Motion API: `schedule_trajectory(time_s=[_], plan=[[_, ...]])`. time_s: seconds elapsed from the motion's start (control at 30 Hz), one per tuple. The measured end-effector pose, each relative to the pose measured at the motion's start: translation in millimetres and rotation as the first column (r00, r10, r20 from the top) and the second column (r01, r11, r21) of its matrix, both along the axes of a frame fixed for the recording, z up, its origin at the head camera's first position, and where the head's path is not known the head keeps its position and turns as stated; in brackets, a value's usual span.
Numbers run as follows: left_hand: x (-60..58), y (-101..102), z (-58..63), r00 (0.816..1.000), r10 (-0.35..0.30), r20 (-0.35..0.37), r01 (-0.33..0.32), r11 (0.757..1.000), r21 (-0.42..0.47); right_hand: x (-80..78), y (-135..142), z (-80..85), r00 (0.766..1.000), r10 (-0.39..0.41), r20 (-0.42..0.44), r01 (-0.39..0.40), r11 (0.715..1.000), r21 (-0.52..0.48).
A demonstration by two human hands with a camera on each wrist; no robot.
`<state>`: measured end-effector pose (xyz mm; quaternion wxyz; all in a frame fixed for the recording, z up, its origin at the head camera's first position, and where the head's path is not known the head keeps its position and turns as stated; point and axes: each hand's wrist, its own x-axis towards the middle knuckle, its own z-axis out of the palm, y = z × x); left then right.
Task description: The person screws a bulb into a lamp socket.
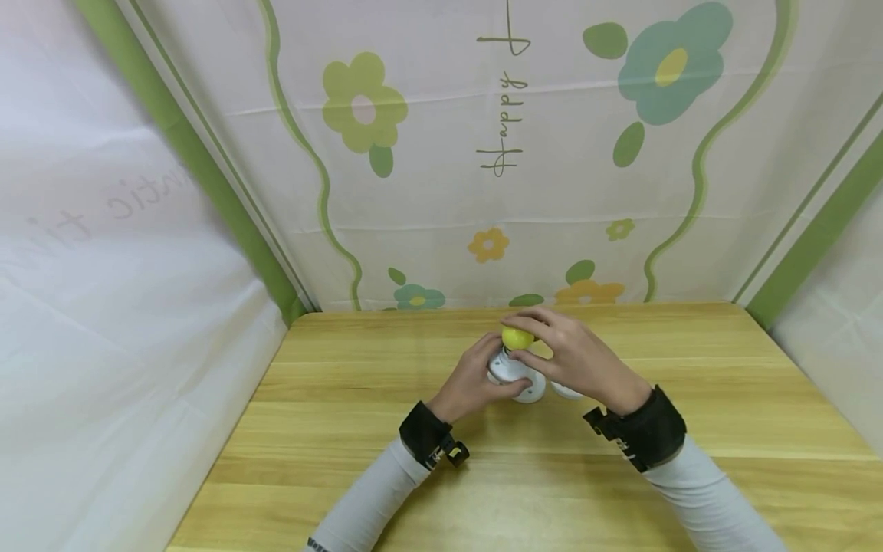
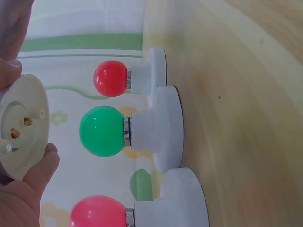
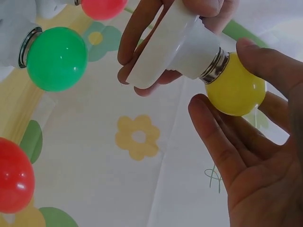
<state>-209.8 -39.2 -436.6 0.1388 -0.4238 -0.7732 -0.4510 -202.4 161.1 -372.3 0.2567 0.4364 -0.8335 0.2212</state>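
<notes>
My left hand (image 1: 474, 379) grips a white lamp holder (image 3: 163, 47) by its round base, above the table. In the left wrist view the underside faces the camera, with two brass screws (image 2: 21, 127) in its recess. A yellow light bulb (image 3: 236, 90) sits in the holder's socket, its silver metal collar (image 3: 217, 66) partly showing. My right hand (image 1: 579, 356) has thumb and fingers curved around the bulb, the thumb on one side and the other fingers opposite.
Beneath the hands, three more white lamp holders stand on the wooden table (image 1: 331, 460), carrying a green bulb (image 2: 102, 131), a red bulb (image 2: 110, 78) and another red bulb (image 2: 99, 213). A flower-printed white curtain (image 1: 428, 184) rises behind the table.
</notes>
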Motion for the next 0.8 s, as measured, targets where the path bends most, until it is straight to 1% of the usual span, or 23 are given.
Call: schedule_trajectory(time_s=[0.07,0.17,0.33,0.5,0.63,0.73,0.8], plan=[[-6.1,0.6,-9.3,1.000,0.001,0.004,-0.001,1.000,-0.012,-0.6,-0.3,-1.3,1.000,-0.011,-0.006,0.011,1.000,-0.004],[-7.9,0.4,-12.2,1.000,-0.002,0.010,0.002,0.999,-0.035,-1.6,-0.9,-3.0,0.999,-0.029,-0.017,0.029,1.000,-0.010],[-7.1,0.1,-11.5,1.000,-0.023,0.009,0.023,1.000,-0.021,-3.0,-2.7,-4.6,0.999,-0.046,-0.025,0.045,0.999,-0.012],[-6.9,-0.2,-10.9,1.000,-0.024,-0.009,0.024,1.000,-0.004,-2.3,-4.3,-3.6,1.000,-0.005,-0.025,0.005,1.000,-0.003],[-7.6,-0.5,-9.7,0.999,-0.034,-0.008,0.034,0.999,-0.018,-0.4,-4.4,-2.2,0.999,0.035,-0.020,-0.035,0.999,-0.002],[-8.0,-1.0,-8.9,0.999,-0.035,-0.005,0.035,0.999,-0.032,1.2,-3.2,-1.3,0.999,0.040,-0.015,-0.040,0.999,0.005],[-8.3,-1.5,-9.0,0.999,-0.030,-0.012,0.029,0.999,-0.037,2.2,-2.4,-0.6,0.999,0.031,-0.015,-0.030,0.999,0.014]])
